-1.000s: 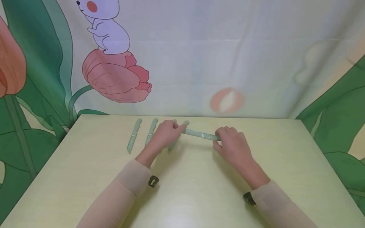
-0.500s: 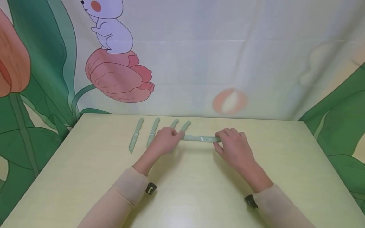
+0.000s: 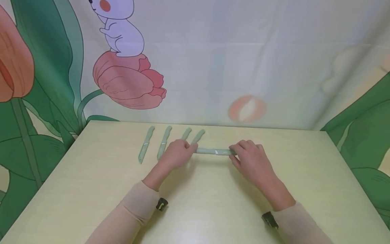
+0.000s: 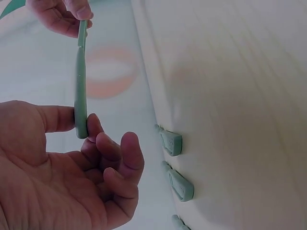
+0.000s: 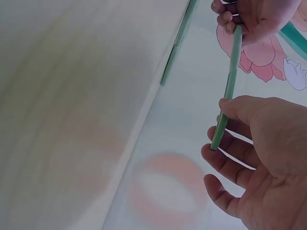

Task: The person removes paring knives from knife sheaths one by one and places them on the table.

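Note:
A pale green sheathed paring knife (image 3: 210,151) is held level above the table between my two hands. My left hand (image 3: 178,153) pinches the handle end between thumb and index finger; in the left wrist view, its other fingers curl loosely beside the knife (image 4: 80,91). At the opposite end, my right hand (image 3: 251,158) pinches the sheath, thumb on one face and fingertips on the other, as the right wrist view shows. Several matching green knives, such as the leftmost knife (image 3: 146,144), lie in a row on the table, handles pointing away. My left hand partly hides the nearer ones.
The pale wooden table (image 3: 213,203) ends at its back edge against a printed curtain (image 3: 195,67) with flowers and a white animal. Small black devices sit at both sleeve cuffs.
Both hands have come slightly lower in the head view with the knife. The knife has turned from slanted to nearly level, and more of the row's handles show behind my left hand.

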Available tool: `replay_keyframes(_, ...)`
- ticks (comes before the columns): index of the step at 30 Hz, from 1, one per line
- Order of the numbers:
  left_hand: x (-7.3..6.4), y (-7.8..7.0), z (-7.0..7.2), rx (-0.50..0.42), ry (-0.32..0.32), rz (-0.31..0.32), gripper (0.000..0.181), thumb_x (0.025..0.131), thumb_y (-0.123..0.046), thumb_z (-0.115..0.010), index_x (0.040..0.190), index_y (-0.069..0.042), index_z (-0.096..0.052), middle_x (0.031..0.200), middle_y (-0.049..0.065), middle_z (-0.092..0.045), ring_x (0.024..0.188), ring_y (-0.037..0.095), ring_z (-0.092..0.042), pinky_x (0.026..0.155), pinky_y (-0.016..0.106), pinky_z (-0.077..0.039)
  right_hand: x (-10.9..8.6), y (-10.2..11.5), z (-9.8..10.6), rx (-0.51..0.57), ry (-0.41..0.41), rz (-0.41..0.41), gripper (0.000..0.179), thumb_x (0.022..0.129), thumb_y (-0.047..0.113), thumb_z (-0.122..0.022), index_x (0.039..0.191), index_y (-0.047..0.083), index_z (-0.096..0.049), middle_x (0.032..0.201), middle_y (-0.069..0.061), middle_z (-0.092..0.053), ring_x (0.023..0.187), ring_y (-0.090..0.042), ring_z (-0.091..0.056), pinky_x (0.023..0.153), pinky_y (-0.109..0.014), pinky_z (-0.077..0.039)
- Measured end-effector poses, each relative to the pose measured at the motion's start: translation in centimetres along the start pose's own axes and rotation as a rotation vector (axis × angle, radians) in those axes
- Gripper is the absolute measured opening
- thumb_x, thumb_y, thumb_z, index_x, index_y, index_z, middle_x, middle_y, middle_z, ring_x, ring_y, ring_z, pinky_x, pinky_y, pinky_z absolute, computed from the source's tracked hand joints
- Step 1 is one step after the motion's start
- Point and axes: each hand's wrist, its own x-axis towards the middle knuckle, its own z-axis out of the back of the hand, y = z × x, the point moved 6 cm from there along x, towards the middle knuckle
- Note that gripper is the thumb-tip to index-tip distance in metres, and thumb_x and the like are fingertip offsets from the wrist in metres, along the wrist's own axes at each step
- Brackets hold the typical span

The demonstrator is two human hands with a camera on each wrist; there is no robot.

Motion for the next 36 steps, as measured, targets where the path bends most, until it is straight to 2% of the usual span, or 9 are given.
replay_keyframes(17, -0.44, -0.05, -0.49, 0.034, 0.0, 0.005, 0.05, 0.109, -0.039, -0.046, 0.066, -0.013, -0.045, 0.058, -0.002, -0.041, 0.053, 0.013, -0.036, 0.05, 0.029, -0.03, -0.54, 0.35, -0.09, 0.015, 0.027, 0.026, 0.021, 0.092, 0.013, -0.085, 0.111, 0.012, -0.076, 0.106, -0.002, -0.073, 0.096, -0.028, -0.065, 0.081, -0.053, -0.052)
replay_keyframes(22, -0.48, -0.12, -0.37, 0.044, -0.006, 0.0, 0.048, 0.109, -0.039, -0.046, 0.068, -0.012, -0.049, 0.06, -0.001, -0.043, 0.053, 0.014, -0.037, 0.049, 0.029, -0.031, -0.6, 0.37, 0.04, 0.037, 0.011, 0.035, 0.021, 0.091, 0.012, -0.085, 0.11, 0.012, -0.076, 0.105, -0.001, -0.073, 0.094, -0.026, -0.065, 0.08, -0.052, -0.051)
replay_keyframes(26, -0.5, -0.1, -0.24, 0.045, -0.008, -0.001, 0.044, 0.108, -0.039, -0.047, 0.08, -0.008, -0.059, 0.067, 0.002, -0.051, 0.057, 0.016, -0.043, 0.052, 0.029, -0.035, -0.47, 0.41, 0.21, 0.04, -0.005, 0.044, 0.022, 0.09, 0.012, -0.086, 0.11, 0.012, -0.076, 0.104, -0.001, -0.073, 0.093, -0.026, -0.065, 0.079, -0.052, -0.052)
replay_keyframes(29, -0.57, -0.14, -0.07, 0.032, -0.019, -0.011, 0.04, 0.108, -0.04, -0.05, 0.099, -0.004, -0.065, 0.082, 0.006, -0.061, 0.067, 0.019, -0.053, 0.058, 0.032, -0.044, -0.41, 0.45, 0.33, 0.035, -0.01, 0.047, 0.022, 0.09, 0.012, -0.086, 0.109, 0.012, -0.076, 0.104, -0.001, -0.074, 0.092, -0.026, -0.066, 0.078, -0.052, -0.052)
replay_keyframes(33, -0.69, -0.49, 0.21, 0.02, -0.06, -0.046, 0.047, 0.106, -0.044, -0.057, 0.124, 0.0, -0.063, 0.11, 0.012, -0.066, 0.09, 0.026, -0.062, 0.077, 0.04, -0.054, -0.36, 0.47, 0.4, 0.034, -0.008, 0.048, 0.022, 0.09, 0.012, -0.086, 0.109, 0.012, -0.076, 0.104, -0.001, -0.073, 0.092, -0.027, -0.066, 0.078, -0.052, -0.053)
replay_keyframes(36, -0.7, -0.95, 0.15, 0.036, -0.089, -0.097, 0.055, 0.104, -0.047, -0.062, 0.132, 0.0, -0.062, 0.125, 0.015, -0.063, 0.107, 0.029, -0.062, 0.091, 0.045, -0.054, -0.34, 0.42, 0.37, 0.034, -0.007, 0.047, 0.022, 0.09, 0.012, -0.086, 0.109, 0.012, -0.075, 0.104, 0.0, -0.073, 0.092, -0.027, -0.065, 0.079, -0.053, -0.053)
